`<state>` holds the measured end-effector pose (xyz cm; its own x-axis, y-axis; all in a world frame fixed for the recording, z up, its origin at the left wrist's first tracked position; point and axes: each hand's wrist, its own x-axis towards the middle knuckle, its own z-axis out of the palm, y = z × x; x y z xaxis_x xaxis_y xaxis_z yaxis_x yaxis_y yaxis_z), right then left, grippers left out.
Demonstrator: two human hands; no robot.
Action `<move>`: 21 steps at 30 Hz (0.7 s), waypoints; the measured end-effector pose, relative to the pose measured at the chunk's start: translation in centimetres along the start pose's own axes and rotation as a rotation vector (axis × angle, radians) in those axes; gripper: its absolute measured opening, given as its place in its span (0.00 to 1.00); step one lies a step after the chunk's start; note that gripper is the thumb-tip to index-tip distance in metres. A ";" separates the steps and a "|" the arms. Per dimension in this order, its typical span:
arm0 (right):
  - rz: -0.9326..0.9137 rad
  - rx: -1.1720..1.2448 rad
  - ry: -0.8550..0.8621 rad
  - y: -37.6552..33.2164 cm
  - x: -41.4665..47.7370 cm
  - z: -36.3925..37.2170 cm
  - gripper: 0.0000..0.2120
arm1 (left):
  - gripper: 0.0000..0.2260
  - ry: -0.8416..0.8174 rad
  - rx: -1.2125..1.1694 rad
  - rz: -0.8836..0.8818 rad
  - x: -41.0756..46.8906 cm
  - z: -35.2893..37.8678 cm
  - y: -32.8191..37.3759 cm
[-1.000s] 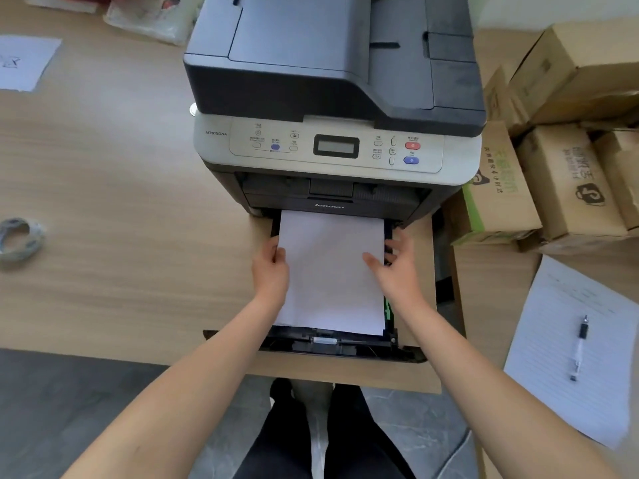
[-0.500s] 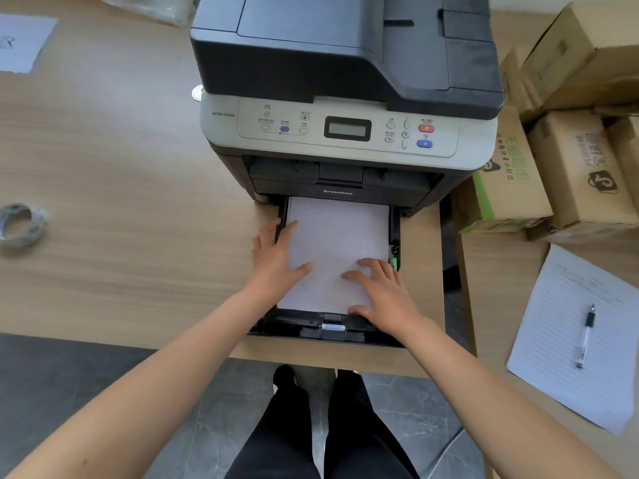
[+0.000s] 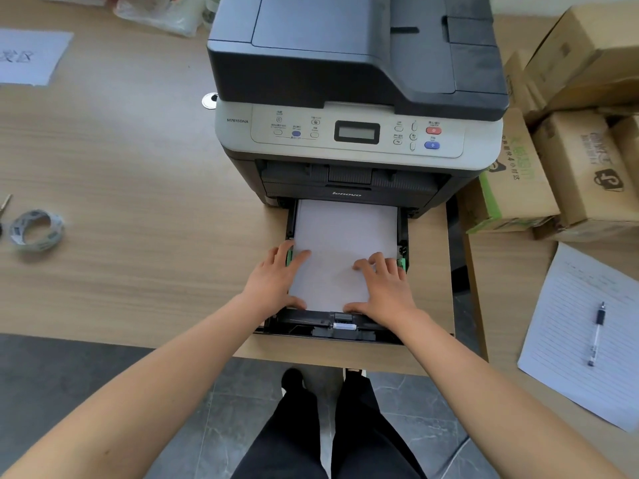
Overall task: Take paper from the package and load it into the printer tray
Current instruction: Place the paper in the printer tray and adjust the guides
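A grey and black printer stands on the wooden desk. Its black paper tray is pulled out toward me. A stack of white paper lies flat in the tray, its far end under the printer body. My left hand rests spread on the stack's left side, fingers over the left green guide. My right hand lies flat on the stack's right side, beside the right green guide. Neither hand grips anything. No paper package is in view.
Cardboard boxes are piled right of the printer. A lined sheet with a pen lies at the right. A tape roll sits at the left, a white sheet at the far left.
The hands went from holding the stack's side edges to lying flat on top of it, near its front end. The paper has settled down into the tray.
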<state>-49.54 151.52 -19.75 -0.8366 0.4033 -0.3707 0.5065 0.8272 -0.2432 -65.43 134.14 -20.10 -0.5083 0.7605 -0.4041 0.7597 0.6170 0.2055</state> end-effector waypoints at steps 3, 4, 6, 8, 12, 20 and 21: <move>0.026 0.085 0.042 0.1 0.0 -0.9 0.28 | 0.41 0.068 -0.175 -0.050 -1.0 -0.4 0.2; 0.055 0.126 0.113 0.5 -0.2 -1.4 0.23 | 0.35 0.121 -0.266 -0.075 -1.5 -0.5 0.2; 0.196 0.226 0.253 1.9 -0.9 -2.1 0.17 | 0.21 0.215 -0.348 -0.121 -2.6 -0.6 -0.2; 0.374 0.405 0.253 3.0 -1.9 -2.7 0.17 | 0.18 0.234 -0.348 -0.150 -3.5 -0.2 -0.1; 0.505 0.636 0.069 3.1 -3.8 -2.7 0.19 | 0.16 0.267 -0.553 -0.298 -4.0 0.0 1.9; 0.629 0.698 -0.005 2.2 -2.8 -1.9 0.29 | 0.20 0.094 -0.877 -0.549 -1.9 0.4 3.0; 0.640 0.695 0.007 2.1 -2.6 -1.7 0.30 | 0.22 0.068 -0.969 -0.585 -1.7 0.1 3.2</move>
<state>-46.71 152.89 -17.74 -0.3565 0.7043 -0.6139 0.8789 0.0299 -0.4761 -62.13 134.77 -18.85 -0.7257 0.2946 -0.6217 -0.2211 0.7559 0.6162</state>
